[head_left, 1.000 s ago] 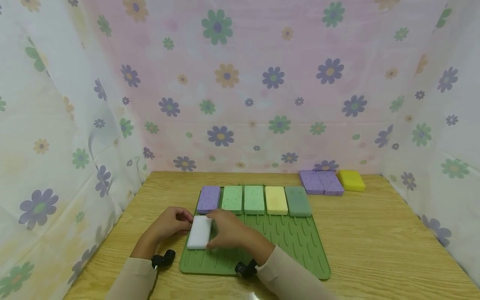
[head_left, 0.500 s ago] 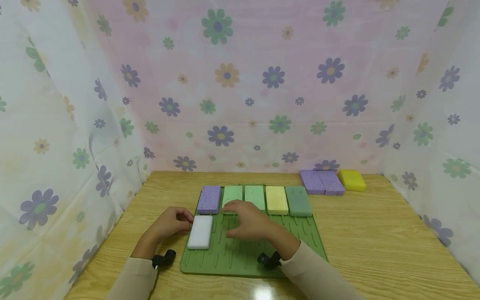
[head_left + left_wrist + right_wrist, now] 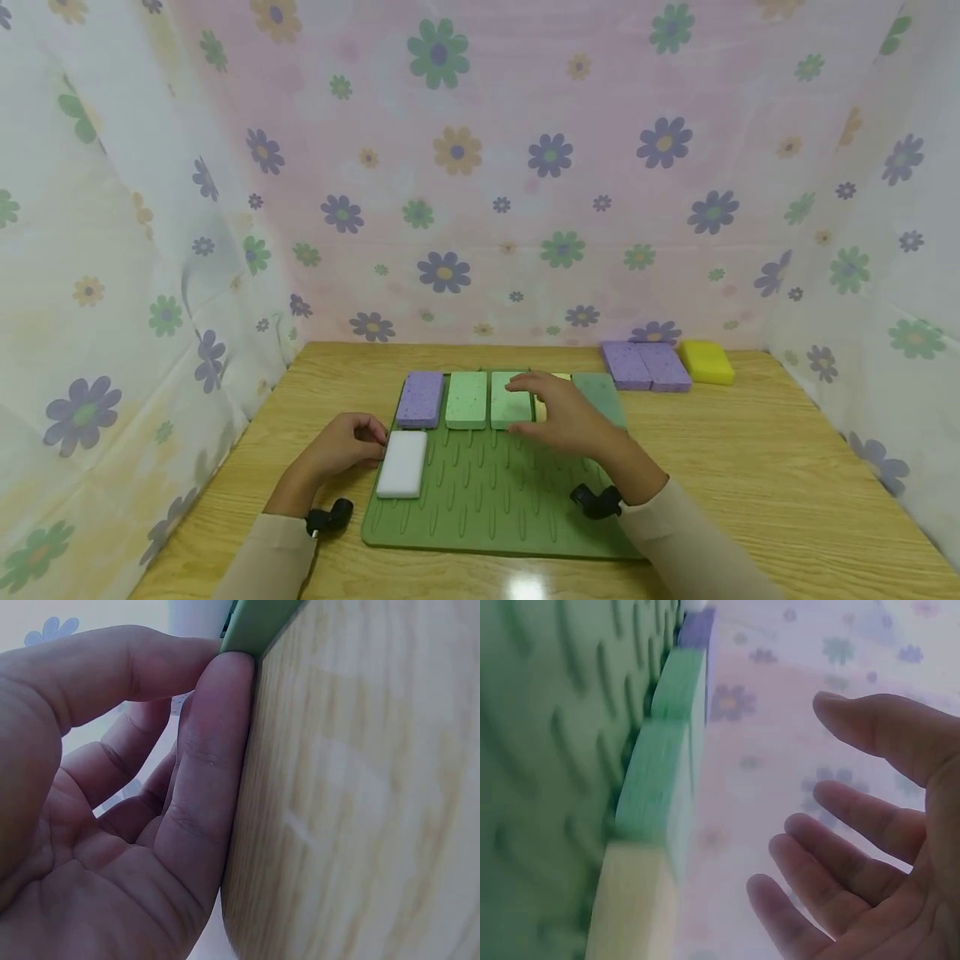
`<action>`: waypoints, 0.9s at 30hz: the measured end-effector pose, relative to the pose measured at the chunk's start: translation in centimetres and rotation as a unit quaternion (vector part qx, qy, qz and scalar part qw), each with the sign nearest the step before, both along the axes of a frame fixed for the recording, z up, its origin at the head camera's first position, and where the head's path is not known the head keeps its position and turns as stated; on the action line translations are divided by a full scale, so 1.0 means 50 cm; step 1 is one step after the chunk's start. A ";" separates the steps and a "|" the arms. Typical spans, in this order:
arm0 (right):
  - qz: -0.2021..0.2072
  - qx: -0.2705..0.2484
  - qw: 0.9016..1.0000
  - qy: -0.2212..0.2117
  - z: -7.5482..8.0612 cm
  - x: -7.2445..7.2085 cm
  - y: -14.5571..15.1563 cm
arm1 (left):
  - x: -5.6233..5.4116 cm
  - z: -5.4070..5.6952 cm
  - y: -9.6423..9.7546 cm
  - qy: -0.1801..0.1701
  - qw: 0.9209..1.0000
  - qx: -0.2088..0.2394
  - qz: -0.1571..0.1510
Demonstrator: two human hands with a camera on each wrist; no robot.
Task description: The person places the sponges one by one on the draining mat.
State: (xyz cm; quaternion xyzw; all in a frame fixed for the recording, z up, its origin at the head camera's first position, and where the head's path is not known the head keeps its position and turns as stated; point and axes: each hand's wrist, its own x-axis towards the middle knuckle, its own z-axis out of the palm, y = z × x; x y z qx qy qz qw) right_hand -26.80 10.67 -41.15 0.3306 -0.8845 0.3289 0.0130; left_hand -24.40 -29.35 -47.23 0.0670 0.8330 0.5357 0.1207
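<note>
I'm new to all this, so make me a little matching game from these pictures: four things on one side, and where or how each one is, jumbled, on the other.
Things
1. White block
2. Bright yellow sponge
3. Left hand
4. Right hand

Where or how
A. Raised, thumb and fingers apart, holding nothing
B. Off the green mat, beside two purple sponges
C. Touching the mat's left edge
D. Lying on the mat, just in front of the row's purple sponge

Pairs: 1-D, 2-B, 3-C, 4-A
</note>
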 end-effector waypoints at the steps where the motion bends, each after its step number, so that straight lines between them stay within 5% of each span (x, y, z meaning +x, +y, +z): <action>1: -0.004 -0.004 1.000 -0.001 0.001 -0.003 0.010 | 0.000 0.000 0.000 0.000 1.000 0.000 0.001; 11: -0.055 -0.052 0.997 -0.023 -0.004 -0.049 0.110 | 0.001 0.001 -0.002 -0.002 1.000 0.001 -0.003; 19: -0.131 -0.043 0.990 -0.039 -0.020 -0.086 0.201 | -0.002 0.003 0.000 -0.003 1.000 0.002 -0.002; 27: -0.165 -0.057 0.984 -0.035 -0.033 -0.115 0.288 | -0.001 0.000 0.000 -0.004 1.000 -0.001 0.002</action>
